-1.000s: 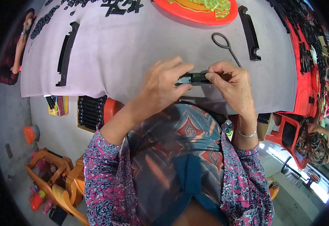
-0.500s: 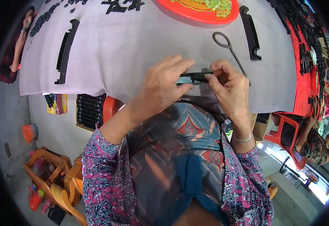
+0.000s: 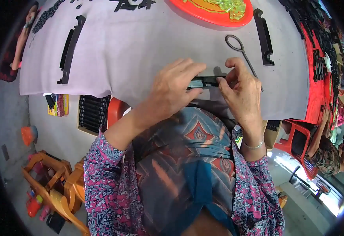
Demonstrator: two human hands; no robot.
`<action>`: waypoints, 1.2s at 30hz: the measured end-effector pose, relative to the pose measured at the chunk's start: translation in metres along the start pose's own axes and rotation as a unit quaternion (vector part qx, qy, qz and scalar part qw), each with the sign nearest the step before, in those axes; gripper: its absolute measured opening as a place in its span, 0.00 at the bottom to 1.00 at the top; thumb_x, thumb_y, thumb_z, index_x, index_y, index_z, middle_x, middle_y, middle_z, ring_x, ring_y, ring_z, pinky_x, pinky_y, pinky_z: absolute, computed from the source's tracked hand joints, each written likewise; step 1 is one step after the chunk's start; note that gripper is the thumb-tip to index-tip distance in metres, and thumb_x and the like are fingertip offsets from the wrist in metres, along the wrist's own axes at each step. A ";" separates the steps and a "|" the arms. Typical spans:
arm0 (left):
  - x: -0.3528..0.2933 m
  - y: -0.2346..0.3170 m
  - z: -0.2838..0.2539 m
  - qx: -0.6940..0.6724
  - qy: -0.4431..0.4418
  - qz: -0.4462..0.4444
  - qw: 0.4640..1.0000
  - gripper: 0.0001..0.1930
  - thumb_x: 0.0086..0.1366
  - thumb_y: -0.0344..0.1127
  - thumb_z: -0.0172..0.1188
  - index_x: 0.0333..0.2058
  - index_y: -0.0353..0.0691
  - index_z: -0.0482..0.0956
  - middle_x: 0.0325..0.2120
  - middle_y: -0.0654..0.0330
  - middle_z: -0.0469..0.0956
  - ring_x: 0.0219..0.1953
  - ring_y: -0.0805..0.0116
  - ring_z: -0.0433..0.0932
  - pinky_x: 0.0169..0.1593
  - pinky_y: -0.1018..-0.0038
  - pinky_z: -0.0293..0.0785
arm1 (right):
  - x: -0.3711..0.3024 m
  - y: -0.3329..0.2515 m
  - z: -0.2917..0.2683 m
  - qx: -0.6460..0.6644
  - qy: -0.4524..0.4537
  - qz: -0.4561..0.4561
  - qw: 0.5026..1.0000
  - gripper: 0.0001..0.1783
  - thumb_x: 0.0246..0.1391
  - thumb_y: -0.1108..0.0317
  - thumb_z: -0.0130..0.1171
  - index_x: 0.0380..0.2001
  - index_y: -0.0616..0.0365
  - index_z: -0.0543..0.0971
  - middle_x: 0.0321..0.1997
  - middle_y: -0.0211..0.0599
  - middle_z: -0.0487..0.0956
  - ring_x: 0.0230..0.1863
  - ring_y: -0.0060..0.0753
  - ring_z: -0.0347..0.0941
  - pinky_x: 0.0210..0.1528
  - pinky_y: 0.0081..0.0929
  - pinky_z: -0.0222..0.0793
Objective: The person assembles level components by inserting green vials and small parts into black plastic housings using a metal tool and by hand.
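Near the table's front edge I hold a long, narrow black plastic part (image 3: 209,81) crosswise, with a pale, glassy strip showing in its left half. My left hand (image 3: 174,83) grips its left end between thumb and fingers; the fingers cover that end. At the other end my right hand (image 3: 242,90) is closed, thumb and fingertips pinched on the part. Whether a smaller piece sits between those fingertips is hidden. Just beyond my right hand lies a thin dark metal rod with a looped handle (image 3: 243,52).
Similar black parts lie at the left (image 3: 71,49) and right (image 3: 263,37) of the grey cloth-covered table (image 3: 148,43). A red plate (image 3: 209,23) holds yellow-green translucent pieces (image 3: 238,10). Boxes of black parts (image 3: 93,112) stand below the edge. Another person (image 3: 329,157) sits at the right.
My right index finger has lifted and straightened a little away from the part. The left hand keeps its grip almost unmoved. The view has shifted slightly.
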State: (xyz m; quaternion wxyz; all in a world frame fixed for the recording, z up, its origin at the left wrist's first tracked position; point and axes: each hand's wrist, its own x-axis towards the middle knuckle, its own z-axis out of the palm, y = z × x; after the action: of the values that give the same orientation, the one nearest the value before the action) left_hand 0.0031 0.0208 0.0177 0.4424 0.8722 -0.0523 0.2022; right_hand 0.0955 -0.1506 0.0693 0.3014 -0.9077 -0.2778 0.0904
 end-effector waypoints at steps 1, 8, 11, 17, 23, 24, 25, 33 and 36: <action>0.000 0.000 -0.001 -0.003 0.005 0.007 1.000 0.24 0.50 0.27 0.71 0.48 0.35 0.76 0.33 0.54 0.75 0.35 0.53 0.76 0.39 0.64 0.74 | 0.000 -0.001 0.000 -0.007 0.001 0.001 1.000 0.18 0.51 0.74 0.63 0.45 0.55 0.73 0.24 0.44 0.80 0.26 0.48 0.79 0.31 0.43 0.72; 0.000 -0.003 -0.005 0.077 -0.022 0.091 0.993 0.18 0.50 0.27 0.70 0.42 0.42 0.81 0.36 0.58 0.76 0.36 0.54 0.77 0.40 0.63 0.74 | 0.003 -0.002 0.000 -0.011 0.002 0.010 1.000 0.18 0.50 0.73 0.63 0.45 0.56 0.73 0.24 0.44 0.79 0.27 0.50 0.79 0.32 0.43 0.72; -0.001 -0.006 -0.005 0.086 -0.016 0.104 0.991 0.16 0.51 0.28 0.69 0.41 0.43 0.82 0.36 0.59 0.76 0.36 0.56 0.77 0.39 0.63 0.74 | 0.005 -0.003 0.001 -0.007 0.015 0.011 1.000 0.17 0.49 0.72 0.63 0.44 0.57 0.74 0.23 0.44 0.79 0.27 0.50 0.79 0.32 0.43 0.72; -0.001 -0.009 -0.004 0.150 -0.043 0.122 0.980 0.15 0.52 0.29 0.69 0.40 0.47 0.82 0.34 0.62 0.75 0.37 0.61 0.75 0.38 0.66 0.72 | 0.005 -0.005 0.001 0.001 0.016 0.035 0.999 0.15 0.48 0.72 0.63 0.42 0.57 0.76 0.23 0.44 0.80 0.26 0.48 0.79 0.32 0.42 0.73; -0.001 -0.012 -0.003 0.146 -0.047 0.130 0.980 0.14 0.53 0.32 0.69 0.40 0.47 0.81 0.30 0.64 0.72 0.35 0.61 0.73 0.38 0.66 0.71 | 0.002 0.005 0.012 -0.016 0.068 -0.001 0.998 0.16 0.48 0.73 0.67 0.42 0.60 0.76 0.22 0.40 0.79 0.20 0.27 0.73 0.27 0.27 0.70; -0.001 -0.013 -0.004 0.155 -0.057 0.134 0.977 0.13 0.54 0.33 0.67 0.40 0.47 0.81 0.31 0.65 0.72 0.36 0.64 0.73 0.38 0.68 0.72 | 0.000 0.007 0.013 -0.013 0.077 -0.006 0.997 0.16 0.49 0.72 0.67 0.42 0.59 0.77 0.22 0.40 0.80 0.20 0.27 0.73 0.26 0.27 0.70; 0.000 -0.013 -0.004 0.165 -0.067 0.139 0.974 0.12 0.55 0.33 0.65 0.39 0.48 0.81 0.31 0.66 0.72 0.37 0.66 0.74 0.38 0.69 0.72 | 0.000 0.008 0.014 -0.010 0.085 -0.010 0.996 0.15 0.50 0.72 0.67 0.42 0.59 0.78 0.22 0.40 0.80 0.20 0.27 0.74 0.26 0.26 0.70; 0.000 -0.014 0.003 0.156 -0.035 0.150 0.976 0.15 0.51 0.31 0.69 0.39 0.47 0.82 0.29 0.65 0.70 0.34 0.63 0.73 0.36 0.67 0.72 | -0.007 0.007 0.017 0.002 0.097 -0.004 0.995 0.13 0.51 0.68 0.67 0.40 0.59 0.80 0.25 0.41 0.81 0.23 0.35 0.77 0.28 0.31 0.72; 0.000 -0.009 0.003 0.160 -0.022 0.146 0.976 0.14 0.51 0.31 0.69 0.39 0.47 0.82 0.28 0.64 0.69 0.33 0.63 0.72 0.36 0.68 0.72 | -0.004 0.005 0.010 -0.010 0.076 0.010 0.997 0.13 0.49 0.66 0.67 0.38 0.58 0.80 0.26 0.43 0.81 0.25 0.44 0.79 0.30 0.38 0.73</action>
State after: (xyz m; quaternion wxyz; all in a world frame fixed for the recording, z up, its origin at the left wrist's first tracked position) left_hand 0.0067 0.0241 0.0090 0.2613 0.9190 -0.1558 0.2509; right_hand 0.0907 -0.1509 0.0581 0.3118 -0.9176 -0.2456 0.0211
